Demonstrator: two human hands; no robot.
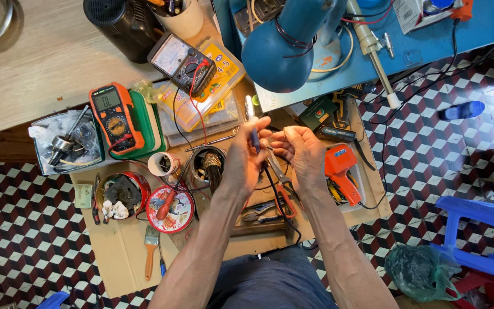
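My left hand (242, 159) is closed around a slim blue-handled screwdriver-like tool (251, 117), whose pale translucent end points up and away from me. My right hand (303, 150) is held right beside it, fingertips pinched together near the tool's shaft; what they pinch is too small to tell. Thin black wires (270, 186) hang down from between the hands. Both hands hover above a cardboard sheet (121, 252) spread on the tiled floor.
Under the hands lie red-handled pliers (283, 191) and an orange soldering gun (341, 171). To the left are an orange multimeter (115, 116), an analog meter (182, 60), two red tins (170, 210) and a brush (150, 252). A blue lamp (281, 50) stands ahead, a blue stool (481, 229) at right.
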